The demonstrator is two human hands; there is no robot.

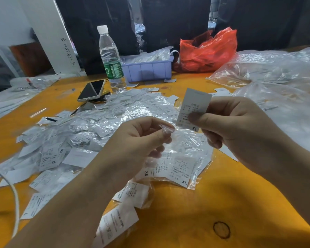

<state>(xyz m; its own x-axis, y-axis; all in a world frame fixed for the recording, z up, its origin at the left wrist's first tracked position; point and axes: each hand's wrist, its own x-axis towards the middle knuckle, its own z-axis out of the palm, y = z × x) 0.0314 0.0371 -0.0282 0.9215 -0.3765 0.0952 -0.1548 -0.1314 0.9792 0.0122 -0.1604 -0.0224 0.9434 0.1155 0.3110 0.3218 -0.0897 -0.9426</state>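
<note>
We see the right hand (240,126) pinching a white XL label (195,104) between thumb and fingers, with the label sticking up just left of its thumb. The left hand (138,138) pinches the edge of a clear plastic bag (184,138) at its fingertips. The bag hangs between both hands, just below the label.

XL on held tag (195,102); XS, XL on table tags (51,155).
</note>
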